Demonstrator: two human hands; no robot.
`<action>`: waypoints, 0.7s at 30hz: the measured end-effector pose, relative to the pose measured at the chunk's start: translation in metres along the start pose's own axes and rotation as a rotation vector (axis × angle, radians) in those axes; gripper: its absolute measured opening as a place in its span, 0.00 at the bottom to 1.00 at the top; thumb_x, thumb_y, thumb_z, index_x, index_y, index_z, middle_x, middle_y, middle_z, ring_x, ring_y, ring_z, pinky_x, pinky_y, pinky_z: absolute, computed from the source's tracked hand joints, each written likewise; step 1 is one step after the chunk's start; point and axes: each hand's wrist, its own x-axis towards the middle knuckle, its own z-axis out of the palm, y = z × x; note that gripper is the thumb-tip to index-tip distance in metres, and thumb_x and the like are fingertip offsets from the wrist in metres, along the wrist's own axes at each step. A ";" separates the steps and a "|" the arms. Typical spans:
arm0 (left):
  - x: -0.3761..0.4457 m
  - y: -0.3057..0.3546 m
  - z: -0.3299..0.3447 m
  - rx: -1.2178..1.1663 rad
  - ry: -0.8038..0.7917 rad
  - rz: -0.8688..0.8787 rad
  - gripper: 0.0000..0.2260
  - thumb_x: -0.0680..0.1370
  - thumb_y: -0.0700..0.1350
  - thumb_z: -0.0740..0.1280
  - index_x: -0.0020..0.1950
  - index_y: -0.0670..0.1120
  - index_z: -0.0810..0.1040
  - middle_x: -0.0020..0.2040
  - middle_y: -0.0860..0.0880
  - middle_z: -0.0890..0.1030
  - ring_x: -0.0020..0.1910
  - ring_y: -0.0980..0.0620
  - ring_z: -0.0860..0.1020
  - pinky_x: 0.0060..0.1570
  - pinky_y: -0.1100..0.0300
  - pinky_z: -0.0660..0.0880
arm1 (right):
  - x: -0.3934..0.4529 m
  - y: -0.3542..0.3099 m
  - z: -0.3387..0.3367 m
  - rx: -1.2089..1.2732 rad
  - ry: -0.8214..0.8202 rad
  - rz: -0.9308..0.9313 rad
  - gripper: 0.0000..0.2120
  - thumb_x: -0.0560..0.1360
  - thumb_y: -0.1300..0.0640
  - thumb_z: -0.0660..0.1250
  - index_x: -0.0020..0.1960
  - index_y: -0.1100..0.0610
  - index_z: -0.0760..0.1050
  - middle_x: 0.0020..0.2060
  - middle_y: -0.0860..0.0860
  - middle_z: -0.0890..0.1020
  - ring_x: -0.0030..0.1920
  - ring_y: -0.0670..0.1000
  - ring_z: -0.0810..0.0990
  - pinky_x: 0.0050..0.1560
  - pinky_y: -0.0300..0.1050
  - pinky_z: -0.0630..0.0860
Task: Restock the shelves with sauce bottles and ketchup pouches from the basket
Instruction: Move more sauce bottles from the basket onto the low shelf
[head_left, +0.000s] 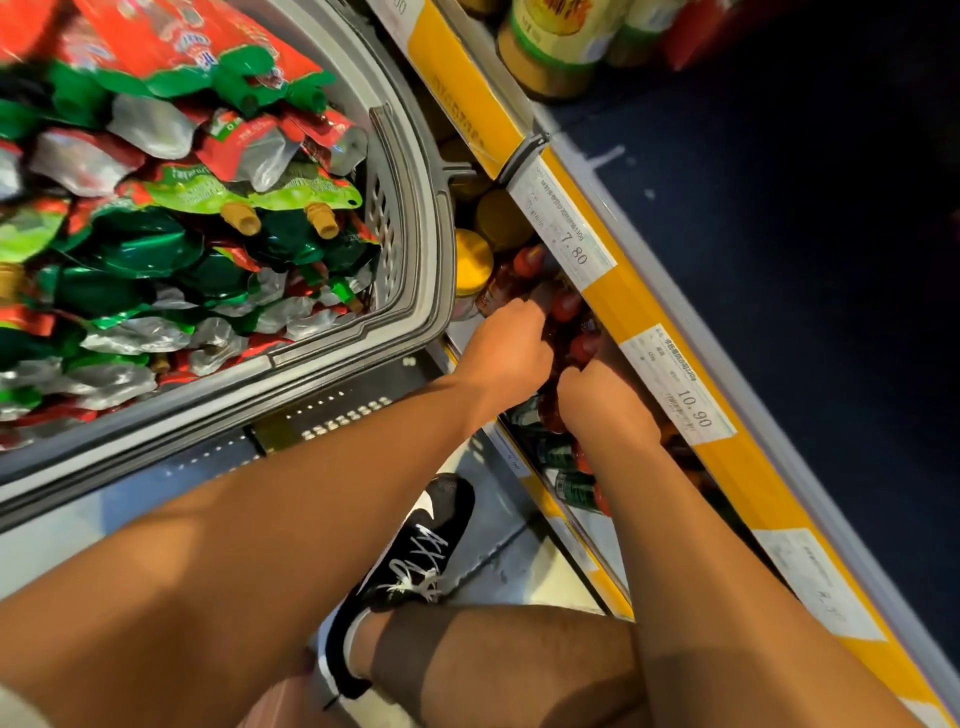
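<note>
A grey plastic basket (415, 218) at the upper left is heaped with red, green and silver ketchup pouches (171, 208). Both my arms reach under a yellow shelf edge (613, 306) into a row of dark sauce bottles with red caps (566, 304). My left hand (511, 348) curls its fingers around one of these bottles. My right hand (602, 400) grips another bottle just beside it; its fingers are mostly hidden under the shelf lip.
Jars with yellow lids (472, 260) stand left of the red-capped bottles. Price tags (566, 228) sit on the shelf edge. Green-labelled bottles (571, 488) fill the lower shelf. My black shoe (415, 561) and knee are on the floor below. Jars stand on the top shelf (550, 47).
</note>
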 end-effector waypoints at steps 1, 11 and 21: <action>-0.007 -0.001 -0.001 -0.044 0.008 0.013 0.18 0.79 0.38 0.63 0.69 0.43 0.71 0.51 0.43 0.76 0.49 0.41 0.76 0.46 0.45 0.76 | -0.002 0.002 -0.001 0.020 -0.009 -0.009 0.16 0.82 0.54 0.57 0.63 0.61 0.76 0.55 0.62 0.82 0.55 0.65 0.82 0.57 0.63 0.81; -0.092 -0.007 -0.018 -0.139 0.070 0.128 0.16 0.84 0.47 0.65 0.72 0.46 0.75 0.60 0.47 0.79 0.60 0.48 0.77 0.59 0.47 0.75 | -0.051 0.018 -0.014 -0.222 0.298 -0.226 0.34 0.77 0.45 0.69 0.79 0.52 0.61 0.78 0.55 0.65 0.76 0.62 0.66 0.68 0.58 0.72; -0.157 0.026 -0.070 -0.036 0.024 0.200 0.18 0.83 0.51 0.67 0.72 0.50 0.76 0.66 0.49 0.78 0.65 0.49 0.76 0.64 0.50 0.74 | -0.117 0.030 -0.032 -0.201 0.104 -0.386 0.38 0.78 0.42 0.69 0.81 0.52 0.56 0.75 0.55 0.69 0.73 0.62 0.69 0.70 0.62 0.70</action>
